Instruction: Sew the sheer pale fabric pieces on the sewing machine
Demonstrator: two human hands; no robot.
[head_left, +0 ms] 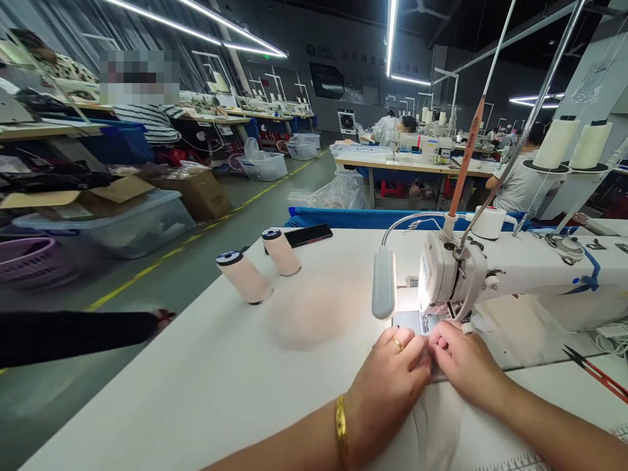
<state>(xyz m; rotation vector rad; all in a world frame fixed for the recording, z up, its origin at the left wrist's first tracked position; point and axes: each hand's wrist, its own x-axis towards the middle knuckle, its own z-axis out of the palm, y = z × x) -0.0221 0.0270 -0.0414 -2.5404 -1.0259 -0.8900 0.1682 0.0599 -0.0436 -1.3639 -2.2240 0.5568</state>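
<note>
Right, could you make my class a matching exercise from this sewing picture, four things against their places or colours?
1. Gold bangle
2. Thread spools
3. Thread snips
4. Pale fabric

A. Peach
B. Running from the hands towards the picture's bottom edge
C. Around the left wrist
D. Red and black, at the right edge

Pairs: 1-C, 2-A, 3-D, 4-B

One near machine [534,265], two peach spools [244,278]

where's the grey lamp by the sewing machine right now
In the head view, the grey lamp hangs right of centre, just left of the sewing machine's head and above the left hand.
</note>
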